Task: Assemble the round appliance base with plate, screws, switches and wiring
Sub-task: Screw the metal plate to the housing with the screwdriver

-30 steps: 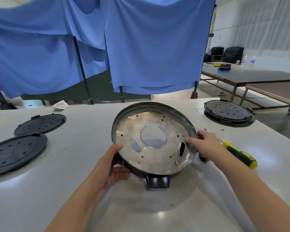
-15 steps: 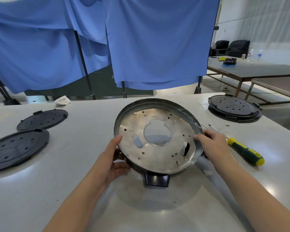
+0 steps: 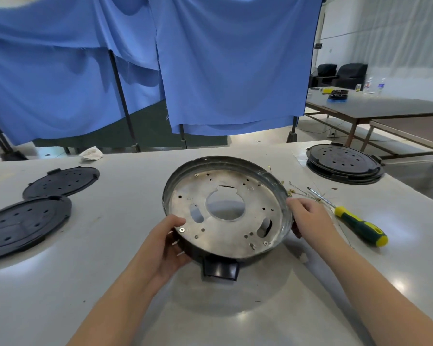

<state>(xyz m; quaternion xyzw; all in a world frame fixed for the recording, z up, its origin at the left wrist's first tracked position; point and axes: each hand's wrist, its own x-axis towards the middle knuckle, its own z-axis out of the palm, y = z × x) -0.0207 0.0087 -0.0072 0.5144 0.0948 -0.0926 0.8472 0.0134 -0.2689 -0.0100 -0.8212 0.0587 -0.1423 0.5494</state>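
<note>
The round appliance base (image 3: pixel 226 211) is a black ring with a silver metal plate inside it, held tilted above the table with its near side toward me. The plate has a large centre hole, several small holes and a few screws. A black socket block (image 3: pixel 220 268) sticks out at its near edge. My left hand (image 3: pixel 168 243) grips the left rim, thumb on the plate. My right hand (image 3: pixel 308 217) grips the right rim. A green and yellow screwdriver (image 3: pixel 353 222) lies right of the base. Thin wires (image 3: pixel 300 193) lie behind my right hand.
Two black perforated round covers (image 3: pixel 60 182) (image 3: pixel 23 226) lie on the white table (image 3: pixel 110 283) at the left. A stack of black round bases (image 3: pixel 344 162) stands at the far right. A crumpled white cloth (image 3: pixel 91 153) lies at the back edge. Blue curtains hang behind.
Both hands have kept their hold and tilted the base a little more, its near edge lifted; the view has shifted slightly.
</note>
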